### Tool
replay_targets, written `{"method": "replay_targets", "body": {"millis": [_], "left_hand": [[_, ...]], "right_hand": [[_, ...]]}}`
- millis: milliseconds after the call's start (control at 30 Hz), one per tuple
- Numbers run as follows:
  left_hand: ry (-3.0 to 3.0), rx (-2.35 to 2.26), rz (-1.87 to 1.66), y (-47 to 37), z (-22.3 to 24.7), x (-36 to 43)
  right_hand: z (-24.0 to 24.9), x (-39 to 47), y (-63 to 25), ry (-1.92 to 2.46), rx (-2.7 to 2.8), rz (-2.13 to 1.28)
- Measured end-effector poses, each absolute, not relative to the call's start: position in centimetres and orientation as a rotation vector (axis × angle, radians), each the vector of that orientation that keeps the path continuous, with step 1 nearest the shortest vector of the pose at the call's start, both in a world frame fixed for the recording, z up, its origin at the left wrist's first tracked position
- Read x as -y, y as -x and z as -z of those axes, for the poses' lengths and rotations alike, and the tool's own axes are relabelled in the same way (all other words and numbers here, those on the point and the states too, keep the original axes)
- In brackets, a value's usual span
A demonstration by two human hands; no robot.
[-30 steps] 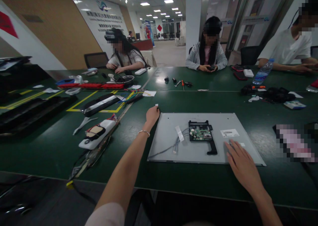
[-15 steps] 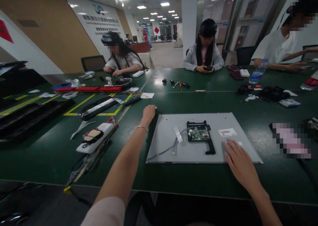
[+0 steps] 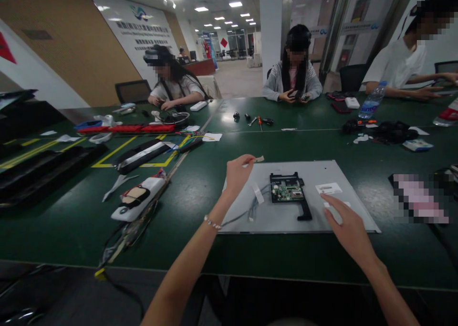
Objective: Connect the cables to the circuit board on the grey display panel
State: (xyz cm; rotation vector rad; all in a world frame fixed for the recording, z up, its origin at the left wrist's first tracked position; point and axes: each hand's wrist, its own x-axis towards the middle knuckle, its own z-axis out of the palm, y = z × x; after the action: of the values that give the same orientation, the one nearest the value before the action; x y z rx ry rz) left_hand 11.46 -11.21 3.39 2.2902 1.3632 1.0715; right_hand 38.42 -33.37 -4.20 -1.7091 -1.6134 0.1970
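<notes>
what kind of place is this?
Likely an electronics assembly or teardown workshop: a grey panel with a bare circuit board lies on a long green worktable, screwdrivers further back, other people seated opposite.

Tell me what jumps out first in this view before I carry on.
The grey panel lying flat on the green table, with a small circuit board at its middle. The left hand hangs over the panel's far left corner, pinching a small strip of tape; the right hand is over its near right edge.
</notes>
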Motion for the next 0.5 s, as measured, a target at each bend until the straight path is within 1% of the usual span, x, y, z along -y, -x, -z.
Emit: {"method": "replay_targets", "body": {"millis": [133, 267, 333, 500], "left_hand": [[-2.177, -1.107, -1.109, -14.6, -3.8, 15.3], [-2.077, -0.904, -1.138, -16.4, -3.2, 16.9], [-2.071, -0.868, -1.136, -16.6, -2.5, 17.0], [-2.074, -0.849, -1.122, -16.1, -1.2, 17.2]], "right_hand": [[0.8, 30.5, -36.1, 1.495, 1.490, -0.399], [-0.8, 27.2, -34.1, 1.289, 1.378, -0.632], [-1.0, 25.9, -33.6, 1.259, 1.345, -0.666], [-0.8, 24.2, -33.2, 1.251, 1.340, -0.623]]}}
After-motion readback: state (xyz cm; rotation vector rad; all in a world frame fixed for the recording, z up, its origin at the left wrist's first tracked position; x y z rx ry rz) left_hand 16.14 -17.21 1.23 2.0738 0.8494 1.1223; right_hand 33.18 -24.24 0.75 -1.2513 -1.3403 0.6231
